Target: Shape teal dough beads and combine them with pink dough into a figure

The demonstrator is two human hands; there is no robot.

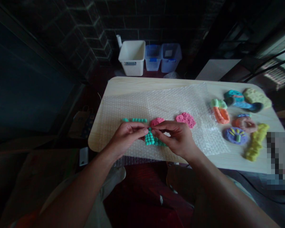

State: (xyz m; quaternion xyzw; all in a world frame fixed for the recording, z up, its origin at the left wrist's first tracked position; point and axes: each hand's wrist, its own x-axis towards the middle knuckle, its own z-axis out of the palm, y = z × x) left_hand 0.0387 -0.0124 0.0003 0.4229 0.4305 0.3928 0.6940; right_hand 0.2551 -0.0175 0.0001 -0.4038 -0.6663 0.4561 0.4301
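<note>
**Teal dough beads between two pinching hands**

Teal dough beads (150, 139) form a packed cluster on bubble wrap (171, 106), directly beneath the left hand (125, 136) and right hand (177, 136). Each thumb and forefinger press together just above the cluster; anything pinched is too small to tell. Pink dough lumps (185, 119) lie beside it. Other dough shapes (235, 135) rest on the wooden table (123, 85).

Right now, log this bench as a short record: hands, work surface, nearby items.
left hand: fingertips over teal dough bead patch
right hand: fingertips beside left fingertips; anything held unclear
surface: bubble wrap on wooden table
nearby: pink dough patches, purple dough disc
behind: white bin, blue bins
</note>
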